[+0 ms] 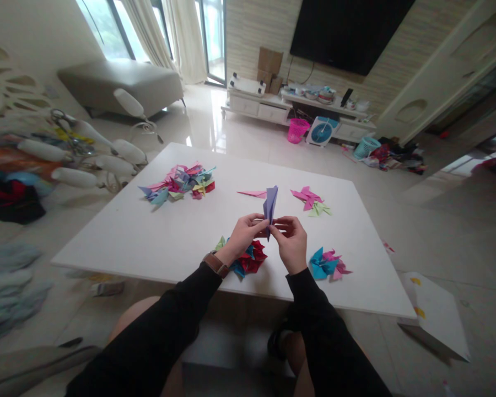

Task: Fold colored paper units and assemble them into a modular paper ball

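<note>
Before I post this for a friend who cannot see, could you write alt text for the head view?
The left hand and right hand hold a folded purple paper above a white table. Four clusters of colourful folded paper lie on it, with a single pink piece beyond the hands.

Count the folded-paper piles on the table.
4: far-left pile, near-middle pile partly behind the left hand, far-right pile, near-right pile. Others could be hidden from view.
</note>
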`<state>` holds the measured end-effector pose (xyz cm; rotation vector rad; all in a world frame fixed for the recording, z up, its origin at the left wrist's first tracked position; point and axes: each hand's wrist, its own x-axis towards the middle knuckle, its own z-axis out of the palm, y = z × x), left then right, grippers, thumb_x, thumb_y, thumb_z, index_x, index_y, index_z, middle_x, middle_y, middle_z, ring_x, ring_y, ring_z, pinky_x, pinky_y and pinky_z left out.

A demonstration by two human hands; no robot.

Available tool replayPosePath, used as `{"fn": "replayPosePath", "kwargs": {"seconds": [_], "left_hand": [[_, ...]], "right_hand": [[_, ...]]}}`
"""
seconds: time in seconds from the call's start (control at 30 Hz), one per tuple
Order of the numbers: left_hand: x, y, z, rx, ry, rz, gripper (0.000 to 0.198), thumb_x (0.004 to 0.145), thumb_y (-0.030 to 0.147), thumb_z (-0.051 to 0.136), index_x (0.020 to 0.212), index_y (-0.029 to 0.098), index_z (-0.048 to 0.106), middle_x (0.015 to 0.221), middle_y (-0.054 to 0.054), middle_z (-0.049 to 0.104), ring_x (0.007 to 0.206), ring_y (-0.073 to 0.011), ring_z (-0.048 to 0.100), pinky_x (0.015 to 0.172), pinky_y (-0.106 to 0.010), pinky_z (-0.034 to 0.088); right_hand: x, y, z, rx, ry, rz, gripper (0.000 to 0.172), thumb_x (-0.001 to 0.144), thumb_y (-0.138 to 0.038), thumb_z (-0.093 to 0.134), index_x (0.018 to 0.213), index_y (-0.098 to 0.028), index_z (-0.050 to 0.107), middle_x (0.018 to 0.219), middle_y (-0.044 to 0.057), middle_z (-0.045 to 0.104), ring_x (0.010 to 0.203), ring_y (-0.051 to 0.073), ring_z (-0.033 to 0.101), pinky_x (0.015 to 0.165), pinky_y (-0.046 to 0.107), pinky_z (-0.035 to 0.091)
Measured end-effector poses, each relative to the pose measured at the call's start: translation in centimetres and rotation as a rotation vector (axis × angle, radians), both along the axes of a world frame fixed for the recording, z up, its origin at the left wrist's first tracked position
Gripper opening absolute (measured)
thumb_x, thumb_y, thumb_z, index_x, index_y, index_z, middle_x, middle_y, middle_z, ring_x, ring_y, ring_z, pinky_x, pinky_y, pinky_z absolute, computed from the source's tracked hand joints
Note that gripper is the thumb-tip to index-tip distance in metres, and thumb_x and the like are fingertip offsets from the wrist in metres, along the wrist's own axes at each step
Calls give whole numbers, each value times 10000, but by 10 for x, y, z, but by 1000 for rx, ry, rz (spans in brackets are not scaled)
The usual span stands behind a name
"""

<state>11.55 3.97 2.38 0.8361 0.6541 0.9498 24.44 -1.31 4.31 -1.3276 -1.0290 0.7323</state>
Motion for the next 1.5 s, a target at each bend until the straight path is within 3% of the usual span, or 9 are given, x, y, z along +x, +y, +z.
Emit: {"fn": "replayPosePath", "kwargs": {"seconds": [0.23,0.4,0.63,0.9,1.07,1.2,1.37,1.5], "left_hand": [[2,2,-2,16,-37,-2,438,729,312,824,1063,116,620,858,-81,764,691,-173,721,735,-321,587],[1,1,-1,40,-9,1,418,739,328,818,1044,130,611,876,-81,771,705,-177,728,762,-336,592],[1,0,-1,57,12,-8,452,737,383,837,1035,155,584,802,-43,754,696,-178,726,801,-365,595],[-1,-2,2,112,80,37,412,742,389,838,1013,130,667,857,-60,723,720,-148,689,728,-303,565],[-3,-5,2,148,80,90,323,708,284,843,890,149,612,789,-1,666,714,-108,633,687,-239,516],[-8,-7,5,124,28,93,327,709,274,835,846,154,564,840,13,626,748,-111,650,730,-269,552],[-20,-4,7,144,75,22,353,680,215,826,896,162,552,871,12,627,677,-106,656,626,-240,527],[-31,7,6,203,218,-36,347,656,116,783,950,151,601,873,-23,692,667,-97,639,614,-224,503]], "right_hand": [[-1,1,-1,27,19,-72,370,798,-254,703,1128,-234,535,1000,39,678,764,156,663,629,276,533],[0,1,-1,24,20,-77,296,794,-284,726,1027,-224,554,1008,35,681,775,158,670,636,278,536],[-2,-2,3,-20,-207,-40,193,825,-367,709,911,-194,686,917,50,715,826,202,685,614,286,521],[-3,-1,3,0,-91,-22,176,829,-347,709,876,-182,673,839,33,699,775,184,667,651,293,523],[-7,-3,3,-10,-69,20,173,843,-348,671,851,-179,706,788,24,690,735,168,621,642,286,491],[-9,-3,1,-29,-71,26,184,808,-361,709,795,-178,712,781,27,685,763,175,620,661,289,491],[-5,4,-11,-35,156,-1,346,779,-403,762,1042,-186,701,843,8,684,720,146,633,628,268,479],[6,14,-23,-26,246,-97,437,730,-426,817,1065,-169,705,921,26,701,753,140,628,641,260,479]]}}
